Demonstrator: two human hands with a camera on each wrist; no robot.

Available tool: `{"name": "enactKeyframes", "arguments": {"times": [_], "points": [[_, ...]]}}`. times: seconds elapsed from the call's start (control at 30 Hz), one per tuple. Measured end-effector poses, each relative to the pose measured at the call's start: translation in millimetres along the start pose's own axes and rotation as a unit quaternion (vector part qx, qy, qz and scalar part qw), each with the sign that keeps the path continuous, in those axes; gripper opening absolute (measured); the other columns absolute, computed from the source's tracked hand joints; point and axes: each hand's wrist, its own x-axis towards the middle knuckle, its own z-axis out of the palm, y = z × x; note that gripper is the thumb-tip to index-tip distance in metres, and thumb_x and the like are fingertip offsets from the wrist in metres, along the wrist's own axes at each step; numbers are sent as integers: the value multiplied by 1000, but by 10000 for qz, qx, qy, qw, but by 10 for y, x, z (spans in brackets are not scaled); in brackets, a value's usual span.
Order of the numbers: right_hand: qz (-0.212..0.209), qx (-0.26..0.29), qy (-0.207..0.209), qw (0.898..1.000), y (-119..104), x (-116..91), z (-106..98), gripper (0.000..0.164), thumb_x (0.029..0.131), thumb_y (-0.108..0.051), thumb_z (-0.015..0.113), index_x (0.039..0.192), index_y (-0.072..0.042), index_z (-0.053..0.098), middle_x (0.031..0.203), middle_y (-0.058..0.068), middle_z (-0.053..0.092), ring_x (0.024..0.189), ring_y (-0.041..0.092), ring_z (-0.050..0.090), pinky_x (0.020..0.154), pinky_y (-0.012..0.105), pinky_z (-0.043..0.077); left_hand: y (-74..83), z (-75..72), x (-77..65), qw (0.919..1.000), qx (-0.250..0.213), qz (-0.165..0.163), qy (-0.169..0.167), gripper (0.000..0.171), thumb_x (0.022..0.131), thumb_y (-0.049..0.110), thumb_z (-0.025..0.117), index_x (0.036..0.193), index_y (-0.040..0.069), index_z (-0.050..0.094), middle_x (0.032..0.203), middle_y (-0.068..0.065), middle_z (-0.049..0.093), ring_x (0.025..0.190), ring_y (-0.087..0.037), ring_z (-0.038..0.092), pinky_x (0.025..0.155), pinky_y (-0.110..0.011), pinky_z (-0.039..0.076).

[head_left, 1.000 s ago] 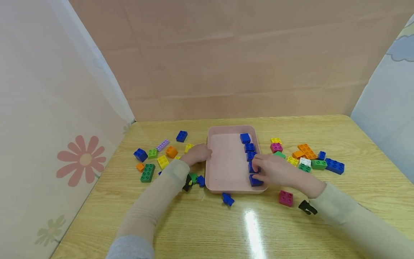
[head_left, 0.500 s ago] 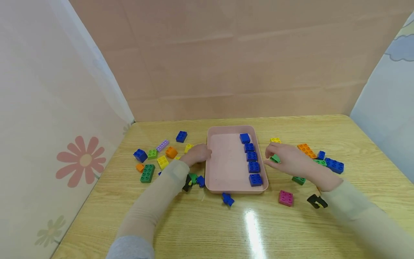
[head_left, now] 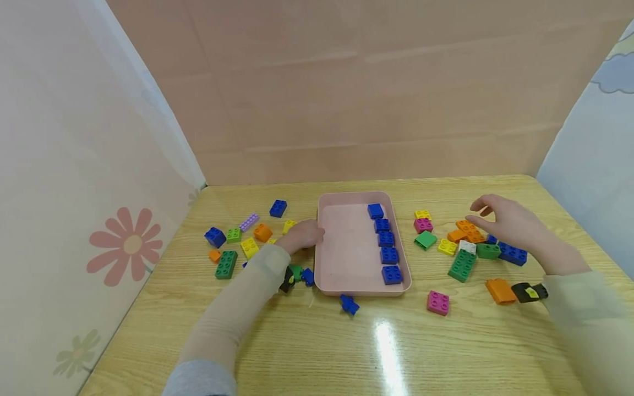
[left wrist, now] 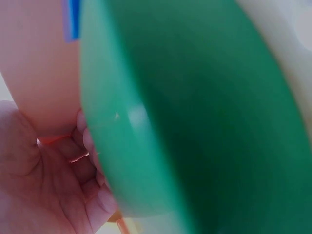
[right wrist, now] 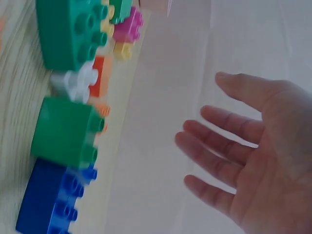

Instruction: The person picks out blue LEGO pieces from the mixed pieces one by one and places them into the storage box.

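Blue in colour, the long brick (head_left: 513,254) on the table (head_left: 277,346) should be light, stiff, best pinched by its smooth sides, with the left hand (head_left: 301,235) at the tray (head_left: 359,293), grip unclear, and the right hand (head_left: 519,223) slightly farther, fingers spread, empty.

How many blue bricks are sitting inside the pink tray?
5, in a column along the right side of the tray: the farthest brick, second brick, middle brick, fourth brick and nearest brick, by the near right corner. None looks hidden.

Pink tray (head_left: 346,247) — five blue bricks (head_left: 386,238) inside
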Motion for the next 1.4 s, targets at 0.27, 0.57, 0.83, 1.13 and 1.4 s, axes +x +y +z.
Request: {"name": "enactKeyframes", "arguments": {"times": [0.27, 0.57, 0.83, 1.13, 1.4], "points": [[330, -47, -518, 9981, 364, -71, 14, 56, 96, -25, 62, 127, 18, 44, 121, 40, 49, 101, 51, 53, 83, 62, 43, -6, 12, -5, 9999, -82, -45, 38, 32, 102, 26, 43, 81, 8, 59, 68, -5, 49, 57, -20, 46, 54, -27, 34], [186, -1, -746, 9970, 619, -89, 108, 46, 89, -9, 66, 119, 21, 49, 116, 40, 51, 99, 54, 54, 80, 60, 46, -35, 30, 30, 10000, -70, 28, 1, 33, 102, 25, 42, 78, 8, 56, 64, -3, 47, 52, -18, 44, 50, -27, 34], [136, 71, -792, 9967, 680, -72, 157, 39, 86, -5, 68, 114, 19, 54, 107, 36, 58, 93, 49, 58, 78, 57, 48, -38, 37, 46, 10000, -46, 13, 43, 32, 102, 25, 42, 78, 8, 56, 64, -4, 47, 52, -18, 44, 50, -27, 34], [329, 56, -938, 9950, 694, -48, 180, 33, 87, -3, 67, 111, 18, 58, 105, 35, 60, 89, 47, 58, 79, 58, 46, -25, 38, 44, 9999, 77, 77, 54, 32, 103, 24, 41, 83, 6, 60, 67, -4, 48, 56, -18, 46, 53, -27, 35], [364, 79, -910, 9952, 698, -43, 205, 33, 88, -5, 65, 112, 17, 58, 106, 35, 59, 90, 47, 57, 80, 59, 45, -30, 40, 44, 9999, 30, 77, 75, 32, 103, 23, 41, 81, 7, 59, 66, -4, 48, 56, -18, 45, 53, -27, 35]]}}
